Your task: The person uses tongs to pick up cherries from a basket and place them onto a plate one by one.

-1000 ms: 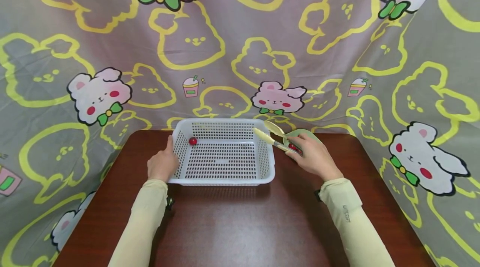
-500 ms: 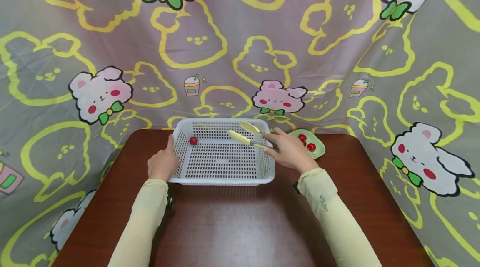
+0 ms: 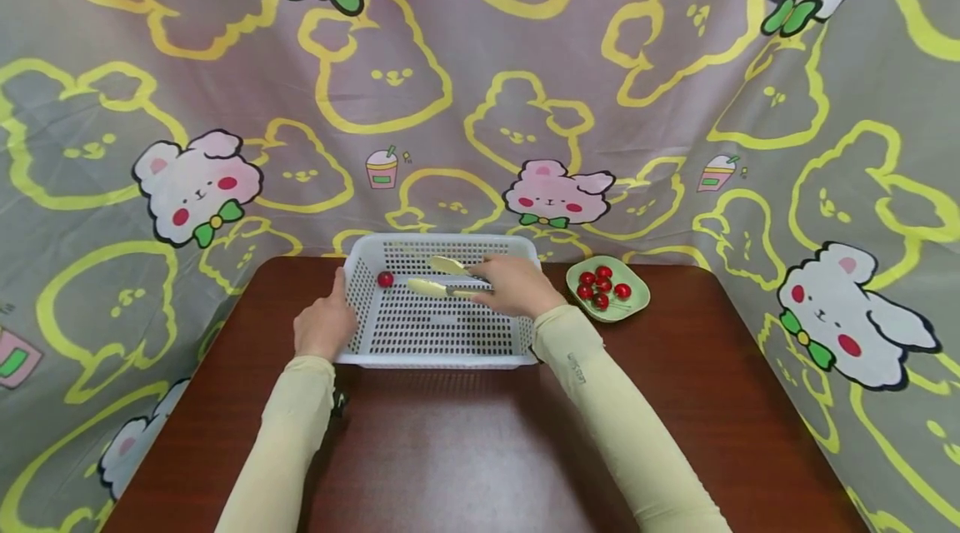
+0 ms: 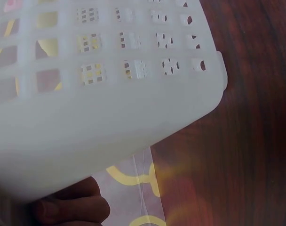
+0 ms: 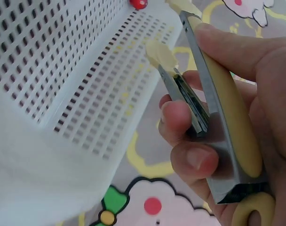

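- The left hand (image 3: 324,326) is resting against the outside of the white basket's (image 3: 525,333) left wall, fingers relaxed, gripping nothing.
- The right hand (image 3: 516,287) is gripping yellow tongs (image 3: 438,278) over the basket, tips parted and empty, long axis pointing left.
- The red tomato (image 3: 385,279) is lying in the far-left corner, just beyond those tips; the left hand is nearer.

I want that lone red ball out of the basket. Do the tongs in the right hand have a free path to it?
Probably yes: the tongs, gripped by the right hand, are inside the basket, tips apart, pointing toward the red ball, with nothing between.
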A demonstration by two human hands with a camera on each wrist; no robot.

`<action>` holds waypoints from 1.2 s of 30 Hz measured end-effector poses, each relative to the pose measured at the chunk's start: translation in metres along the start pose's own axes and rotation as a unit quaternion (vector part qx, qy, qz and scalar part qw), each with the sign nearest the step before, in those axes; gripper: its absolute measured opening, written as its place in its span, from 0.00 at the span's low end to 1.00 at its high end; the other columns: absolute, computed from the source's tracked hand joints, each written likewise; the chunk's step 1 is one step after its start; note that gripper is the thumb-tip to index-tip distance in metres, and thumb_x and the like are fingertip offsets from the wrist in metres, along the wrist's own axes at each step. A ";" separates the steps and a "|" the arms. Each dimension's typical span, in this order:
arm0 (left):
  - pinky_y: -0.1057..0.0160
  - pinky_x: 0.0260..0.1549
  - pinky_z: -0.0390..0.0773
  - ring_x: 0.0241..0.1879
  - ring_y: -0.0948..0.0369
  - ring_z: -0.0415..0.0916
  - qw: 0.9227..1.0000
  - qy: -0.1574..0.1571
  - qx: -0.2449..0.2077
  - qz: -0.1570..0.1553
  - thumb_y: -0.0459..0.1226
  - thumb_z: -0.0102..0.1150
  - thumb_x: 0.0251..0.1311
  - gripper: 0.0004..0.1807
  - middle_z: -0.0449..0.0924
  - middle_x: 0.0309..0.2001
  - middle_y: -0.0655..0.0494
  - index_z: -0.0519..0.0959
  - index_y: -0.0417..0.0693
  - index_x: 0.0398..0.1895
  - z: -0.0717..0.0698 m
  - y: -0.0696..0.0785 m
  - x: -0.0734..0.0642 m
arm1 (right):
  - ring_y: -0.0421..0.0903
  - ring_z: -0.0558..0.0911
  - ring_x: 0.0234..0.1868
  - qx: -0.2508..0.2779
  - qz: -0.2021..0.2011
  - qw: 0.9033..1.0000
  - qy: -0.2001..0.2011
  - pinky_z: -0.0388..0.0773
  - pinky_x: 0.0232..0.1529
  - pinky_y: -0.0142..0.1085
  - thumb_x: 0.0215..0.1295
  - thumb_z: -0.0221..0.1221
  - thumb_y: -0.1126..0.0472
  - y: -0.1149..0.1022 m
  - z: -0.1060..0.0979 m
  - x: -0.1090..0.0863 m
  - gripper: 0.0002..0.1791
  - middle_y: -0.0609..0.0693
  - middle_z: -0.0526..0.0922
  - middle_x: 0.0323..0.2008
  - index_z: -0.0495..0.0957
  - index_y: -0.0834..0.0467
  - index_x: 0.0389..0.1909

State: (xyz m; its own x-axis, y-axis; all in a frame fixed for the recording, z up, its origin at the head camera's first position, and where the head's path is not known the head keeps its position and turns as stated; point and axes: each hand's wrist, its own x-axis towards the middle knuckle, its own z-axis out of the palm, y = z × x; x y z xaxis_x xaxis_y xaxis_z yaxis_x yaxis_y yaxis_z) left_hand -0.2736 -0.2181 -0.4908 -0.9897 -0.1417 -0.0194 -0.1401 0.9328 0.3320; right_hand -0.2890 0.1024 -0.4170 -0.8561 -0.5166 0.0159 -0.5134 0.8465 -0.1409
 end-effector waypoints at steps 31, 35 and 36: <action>0.52 0.24 0.68 0.19 0.51 0.69 1.000 -0.001 0.008 -0.013 0.38 0.44 0.72 0.43 0.75 0.21 0.44 0.39 0.51 0.86 0.000 0.003 0.001 | 0.45 0.84 0.44 -0.045 0.005 0.998 -0.034 0.79 0.55 0.42 0.67 0.68 0.51 -0.054 0.032 0.088 0.13 0.46 0.86 0.44 0.86 0.51 0.48; 0.53 0.23 0.67 0.18 0.52 0.68 1.000 -0.002 0.010 -0.009 0.38 0.44 0.72 0.43 0.74 0.20 0.45 0.38 0.50 0.86 0.000 0.002 0.001 | 0.44 0.83 0.43 -0.039 0.011 0.999 -0.033 0.79 0.54 0.42 0.67 0.68 0.52 -0.056 0.033 0.091 0.11 0.45 0.86 0.42 0.86 0.50 0.46; 0.53 0.23 0.67 0.18 0.52 0.68 1.000 -0.003 0.009 -0.008 0.38 0.44 0.72 0.43 0.74 0.20 0.45 0.38 0.50 0.85 0.000 0.001 0.001 | 0.44 0.83 0.43 -0.037 0.012 0.999 -0.034 0.79 0.54 0.42 0.67 0.68 0.52 -0.056 0.034 0.091 0.10 0.45 0.86 0.42 0.86 0.50 0.46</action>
State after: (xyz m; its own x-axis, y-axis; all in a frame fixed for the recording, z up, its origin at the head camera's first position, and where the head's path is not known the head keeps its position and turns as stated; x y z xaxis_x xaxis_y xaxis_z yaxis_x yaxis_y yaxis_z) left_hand -0.2747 -0.2174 -0.4902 -0.9874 -0.1552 -0.0308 -0.1570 0.9360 0.3151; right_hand -0.3363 0.0036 -0.4411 -0.8638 -0.5008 -0.0548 -0.4973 0.8650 -0.0672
